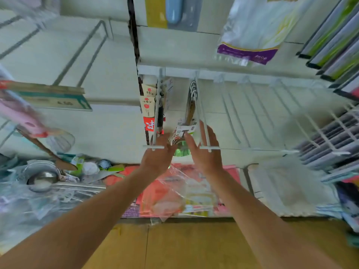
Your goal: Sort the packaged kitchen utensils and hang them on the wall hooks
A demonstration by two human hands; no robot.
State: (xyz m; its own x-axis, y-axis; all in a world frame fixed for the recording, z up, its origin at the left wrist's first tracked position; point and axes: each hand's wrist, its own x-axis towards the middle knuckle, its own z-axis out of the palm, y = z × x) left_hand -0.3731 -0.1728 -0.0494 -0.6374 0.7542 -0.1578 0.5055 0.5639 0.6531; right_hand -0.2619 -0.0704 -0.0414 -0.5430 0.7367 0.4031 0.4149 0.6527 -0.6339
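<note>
Two white wall hooks jut toward me at centre. The left hook (157,113) carries packaged utensils with red and beige labels (148,105). From the right hook (202,113) hang several metal ladles with wooden handles (191,105) and paper labels (185,129). My left hand (158,154) is under the left hook's tip, fingers curled around the ladle bowls (179,144). My right hand (206,150) is at the right hook's tip, fingers spread and touching the ladle labels.
Empty white hooks (258,117) run to the right. Below lies a shelf heaped with loose ladles (41,179), bagged goods (171,191) and white cloth (291,187). Packaged items (250,32) hang above; boxed rolls (334,39) fill the upper right. A strainer (60,140) hangs at left.
</note>
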